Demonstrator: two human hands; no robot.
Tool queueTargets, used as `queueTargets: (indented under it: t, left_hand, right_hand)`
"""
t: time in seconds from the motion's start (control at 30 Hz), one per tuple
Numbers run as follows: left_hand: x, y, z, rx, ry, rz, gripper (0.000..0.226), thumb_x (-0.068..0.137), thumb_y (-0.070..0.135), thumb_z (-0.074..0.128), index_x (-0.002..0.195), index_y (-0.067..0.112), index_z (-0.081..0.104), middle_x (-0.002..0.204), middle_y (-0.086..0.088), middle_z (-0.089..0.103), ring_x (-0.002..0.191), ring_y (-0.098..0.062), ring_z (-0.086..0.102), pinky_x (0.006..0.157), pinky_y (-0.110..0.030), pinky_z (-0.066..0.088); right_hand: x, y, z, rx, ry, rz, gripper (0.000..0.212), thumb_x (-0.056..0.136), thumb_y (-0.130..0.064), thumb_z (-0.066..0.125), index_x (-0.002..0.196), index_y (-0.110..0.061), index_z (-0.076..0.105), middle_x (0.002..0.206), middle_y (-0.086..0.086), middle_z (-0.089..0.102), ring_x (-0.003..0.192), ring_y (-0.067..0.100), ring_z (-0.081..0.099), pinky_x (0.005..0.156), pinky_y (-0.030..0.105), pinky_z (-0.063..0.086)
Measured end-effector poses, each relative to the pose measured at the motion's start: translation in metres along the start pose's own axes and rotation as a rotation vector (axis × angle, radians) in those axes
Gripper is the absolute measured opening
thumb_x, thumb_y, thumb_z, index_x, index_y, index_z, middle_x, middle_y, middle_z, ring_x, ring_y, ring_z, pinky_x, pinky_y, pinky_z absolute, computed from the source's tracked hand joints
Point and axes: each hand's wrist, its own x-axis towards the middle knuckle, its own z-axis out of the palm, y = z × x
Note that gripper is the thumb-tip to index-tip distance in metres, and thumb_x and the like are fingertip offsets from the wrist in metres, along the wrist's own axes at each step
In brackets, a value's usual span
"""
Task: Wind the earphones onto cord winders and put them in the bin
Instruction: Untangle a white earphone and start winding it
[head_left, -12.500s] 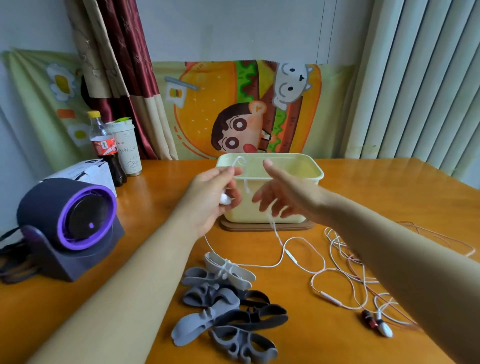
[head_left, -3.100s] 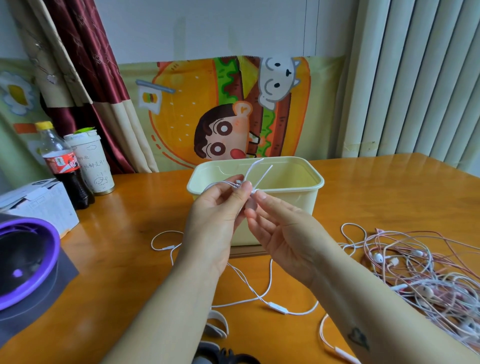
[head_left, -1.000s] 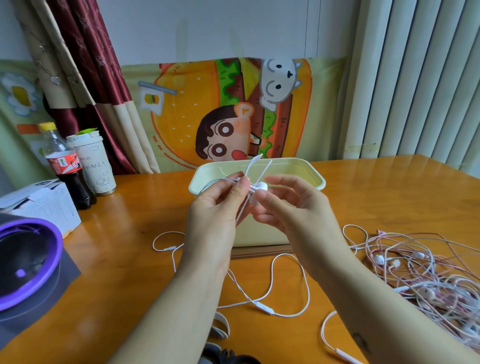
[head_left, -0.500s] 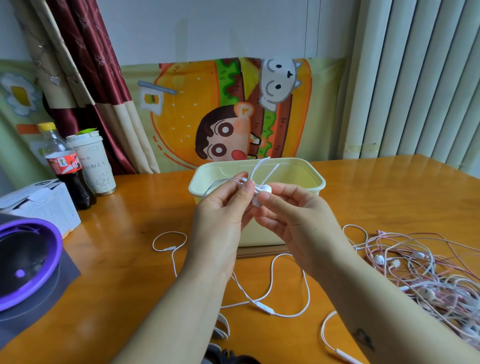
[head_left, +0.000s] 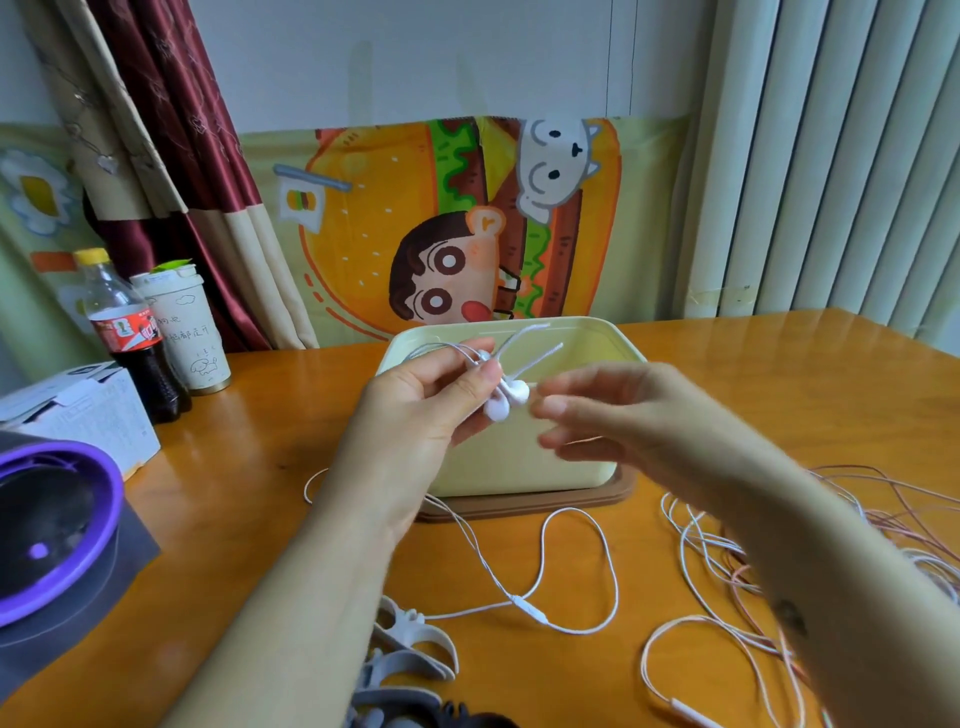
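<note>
Above the bin's (head_left: 587, 332) near rim, the left hand (head_left: 431, 400) pinches a pair of white earbuds (head_left: 506, 400) between thumb and fingertips, the two buds hanging just below the thumb and their stems sticking up and to the right over the bin. A loop of the same white cord (head_left: 576, 566) arcs over the fingers; the rest drops from the hand to the table (head_left: 779, 395), runs past an inline remote (head_left: 530, 609) and curls in a wide loop in front of the bin. The right hand (head_left: 618, 410) is blurred, fingers loosely spread and curled, its fingertips just beside the buds; it grips nothing that can be seen.

The bin is pale yellow, sits on a brown base and stands behind both hands. Near the bottom edge, between the forearms, lie grey cord winders (head_left: 410, 660), with the white cord touching the topmost one. To the right, partly behind the right forearm, a tangle of white and pink earphones (head_left: 727, 582) spreads over the table. At far left stand a purple-ringed fan (head_left: 47, 530), a white box (head_left: 88, 410), a cola bottle (head_left: 132, 338) and a paper cup (head_left: 189, 332).
</note>
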Motion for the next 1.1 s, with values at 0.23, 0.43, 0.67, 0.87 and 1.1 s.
queueTargets:
  t: [0.23, 0.43, 0.67, 0.87, 1.1]
  left_hand:
    - [-0.014, 0.021, -0.005, 0.234, -0.469, -0.287, 0.031, 0.061, 0.016, 0.071, 0.092, 0.013, 0.067, 0.078, 0.001, 0.075, 0.071, -0.008, 0.071, 0.059, -0.016, 0.053]
    - [-0.018, 0.028, -0.006, 0.302, -0.557, -0.327, 0.03, 0.063, 0.018, 0.072, 0.089, 0.011, 0.059, 0.071, 0.005, 0.071, 0.07, -0.006, 0.069, 0.06, -0.016, 0.052]
    - [-0.017, 0.028, -0.007, 0.27, -0.55, -0.333, 0.034, 0.062, 0.016, 0.072, 0.087, 0.011, 0.05, 0.071, 0.002, 0.071, 0.065, -0.009, 0.069, 0.057, -0.017, 0.052]
    - [-0.017, 0.029, -0.01, 0.268, -0.573, -0.285, 0.038, 0.064, 0.014, 0.075, 0.088, 0.012, 0.045, 0.071, 0.002, 0.07, 0.066, -0.007, 0.067, 0.059, -0.018, 0.052]
    - [-0.014, 0.032, -0.013, 0.414, -0.447, -0.179, 0.045, 0.057, 0.029, 0.077, 0.099, 0.024, 0.062, 0.081, 0.001, 0.074, 0.072, -0.01, 0.069, 0.064, -0.017, 0.053]
  right_hand:
    - [-0.004, -0.011, -0.021, -0.117, -0.106, -0.255, 0.035, 0.081, -0.052, 0.06, 0.102, -0.027, 0.072, 0.115, -0.005, 0.069, 0.114, 0.013, 0.06, 0.099, 0.035, 0.048]
    - [-0.004, -0.004, 0.003, -0.275, -0.341, -0.174, 0.039, 0.091, -0.045, 0.042, 0.104, -0.021, 0.07, 0.116, -0.009, 0.067, 0.119, 0.004, 0.054, 0.111, 0.033, 0.031]
    - [0.0, 0.001, -0.017, -0.336, -0.408, -0.152, 0.055, 0.069, -0.07, 0.063, 0.09, -0.02, 0.071, 0.125, -0.005, 0.064, 0.123, 0.012, 0.054, 0.111, 0.047, 0.032]
    - [0.002, 0.009, -0.017, -0.197, -0.5, -0.131, 0.031, 0.079, -0.045, 0.07, 0.089, -0.016, 0.074, 0.111, 0.008, 0.069, 0.111, 0.025, 0.062, 0.102, 0.046, 0.043]
    - [0.004, 0.014, -0.008, 0.067, -0.46, -0.062, 0.025, 0.069, -0.041, 0.076, 0.076, -0.017, 0.071, 0.072, 0.004, 0.067, 0.063, 0.013, 0.062, 0.059, 0.02, 0.05]
